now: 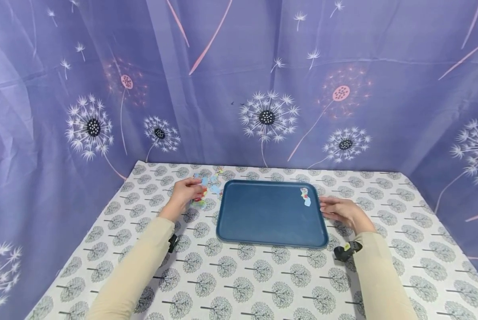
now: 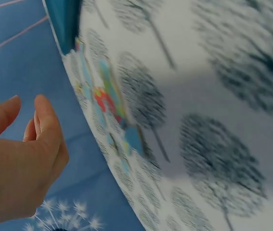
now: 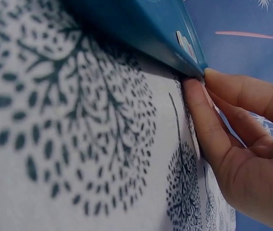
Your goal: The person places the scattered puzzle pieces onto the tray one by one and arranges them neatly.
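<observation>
A dark blue rectangular tray (image 1: 267, 215) lies on the table. Near its upper right corner is a small cluster of flat, colourful pieces (image 1: 305, 197), looking like jigsaw pieces. My right hand (image 1: 344, 211) is at the tray's right edge; in the right wrist view its thumb and fingertips touch the rim (image 3: 200, 67), with fingers fairly straight. Left of the tray, my left hand (image 1: 181, 196) hovers by loose light-blue, red and yellow pieces (image 1: 215, 179), partly covering them. In the left wrist view its fingers are loosely bent, apart from the pieces (image 2: 108, 98), with nothing visible between them.
A white tablecloth (image 1: 223, 284) with a grey tree print covers the table. Behind and at both sides hangs a purple-blue curtain (image 1: 223, 111) with dandelions. Each wrist carries a dark camera strap, seen as a black device (image 1: 344, 252) on the right.
</observation>
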Demonstrator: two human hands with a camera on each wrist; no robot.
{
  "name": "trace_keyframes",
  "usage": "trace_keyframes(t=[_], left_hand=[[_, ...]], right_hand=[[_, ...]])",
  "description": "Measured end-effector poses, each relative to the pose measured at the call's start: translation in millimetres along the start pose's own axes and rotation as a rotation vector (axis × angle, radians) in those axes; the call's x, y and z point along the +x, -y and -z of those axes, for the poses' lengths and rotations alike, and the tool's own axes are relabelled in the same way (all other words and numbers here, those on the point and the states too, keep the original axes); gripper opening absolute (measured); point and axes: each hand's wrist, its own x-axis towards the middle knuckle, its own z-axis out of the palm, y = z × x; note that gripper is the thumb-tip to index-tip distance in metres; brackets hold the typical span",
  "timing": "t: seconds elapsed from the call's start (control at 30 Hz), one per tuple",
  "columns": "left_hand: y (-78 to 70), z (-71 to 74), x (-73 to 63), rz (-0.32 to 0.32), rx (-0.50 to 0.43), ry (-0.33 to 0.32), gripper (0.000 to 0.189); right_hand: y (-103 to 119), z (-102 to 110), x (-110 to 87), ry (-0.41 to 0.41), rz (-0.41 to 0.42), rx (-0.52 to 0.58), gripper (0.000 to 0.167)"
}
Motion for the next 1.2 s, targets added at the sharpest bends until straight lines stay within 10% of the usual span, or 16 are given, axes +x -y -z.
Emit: trace_keyframes(t=[0.77, 1.2], left_hand=[[34.2, 44.9, 7.5, 0.045, 0.24, -0.097, 0.043], [37.1, 49.7, 17.2, 0.075, 0.471, 0.043, 0.065]], right_hand=[[-1, -1, -0.2, 0.004, 0.01, -0.003, 0.067], [-2, 1, 0.4, 0.003, 0.005, -0.005, 0.067]])
